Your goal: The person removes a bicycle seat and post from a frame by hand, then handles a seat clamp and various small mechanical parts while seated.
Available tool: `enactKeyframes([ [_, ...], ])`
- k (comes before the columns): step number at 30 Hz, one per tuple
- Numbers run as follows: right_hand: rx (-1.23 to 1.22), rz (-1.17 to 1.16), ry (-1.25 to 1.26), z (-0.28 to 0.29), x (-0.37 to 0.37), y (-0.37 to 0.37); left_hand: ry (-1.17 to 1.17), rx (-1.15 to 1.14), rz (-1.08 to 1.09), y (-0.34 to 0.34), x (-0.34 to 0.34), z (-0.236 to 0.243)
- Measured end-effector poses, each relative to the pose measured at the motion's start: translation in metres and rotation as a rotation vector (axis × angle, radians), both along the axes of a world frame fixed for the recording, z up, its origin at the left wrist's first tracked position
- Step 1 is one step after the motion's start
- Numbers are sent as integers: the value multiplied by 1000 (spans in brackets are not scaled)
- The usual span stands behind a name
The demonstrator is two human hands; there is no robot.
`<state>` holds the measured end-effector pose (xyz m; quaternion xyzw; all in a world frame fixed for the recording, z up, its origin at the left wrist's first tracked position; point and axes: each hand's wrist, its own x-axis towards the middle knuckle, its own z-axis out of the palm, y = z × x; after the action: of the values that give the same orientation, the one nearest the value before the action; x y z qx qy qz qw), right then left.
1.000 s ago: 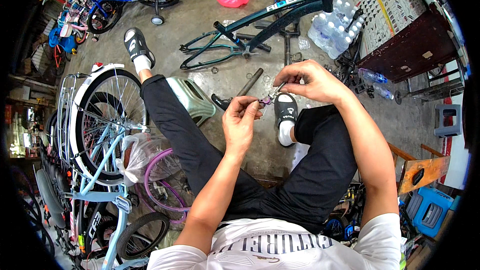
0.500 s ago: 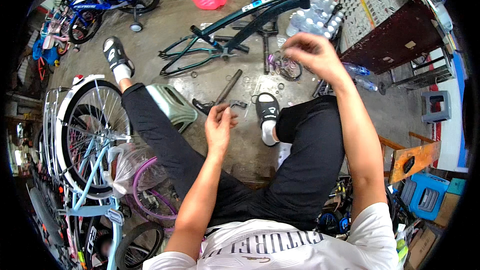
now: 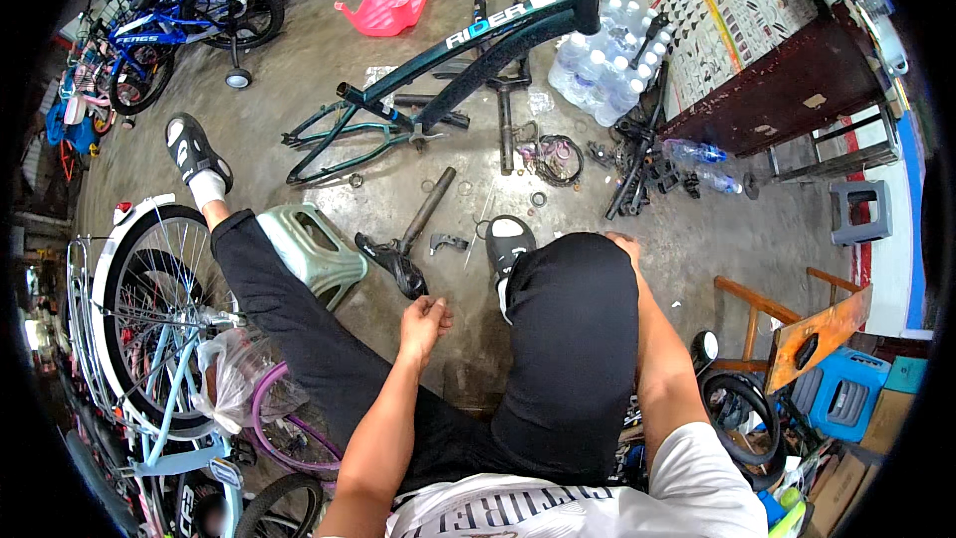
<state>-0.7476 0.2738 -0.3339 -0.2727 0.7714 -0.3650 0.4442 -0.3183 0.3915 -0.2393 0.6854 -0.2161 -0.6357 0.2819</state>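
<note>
My left hand hangs above the floor between my legs, its fingers curled together; whether anything small is pinched there I cannot make out. Just ahead of it lies a black bicycle saddle with its seat post, and a small dark curved metal part is beside them. My right hand is at the outer side of my raised right knee, which hides most of its fingers. Farther off, a dark teal bicycle frame rests on the floor near a fork and a coil of cables.
A pale green stool stands by my left leg, with a light blue bicycle at the left. Dark bicycle parts and packed plastic bottles lie ahead right. A pink stool lies farther off; a wooden stand is at the right.
My right hand has come down from above the cables to my right knee, which has risen. My left hand has dropped slightly closer to me. The view has shifted a little.
</note>
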Motion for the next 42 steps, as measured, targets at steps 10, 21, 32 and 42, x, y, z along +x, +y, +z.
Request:
enactKeyframes([
  [10, -129, -16, -2, 42, 25, -65, -65, 14, -98, 8, 0, -35],
  [21, -639, 545, 77, 396, 130, -133, -306, -195, -395, 18, -10, -54],
  [32, -434, 1539, 911, 366, 257, -56, -431, -153, -362, 26, 2, -59],
  [42, -528, 1758, 732, 316, 300, -68, -718, -90, -105, 16, -5, -38],
])
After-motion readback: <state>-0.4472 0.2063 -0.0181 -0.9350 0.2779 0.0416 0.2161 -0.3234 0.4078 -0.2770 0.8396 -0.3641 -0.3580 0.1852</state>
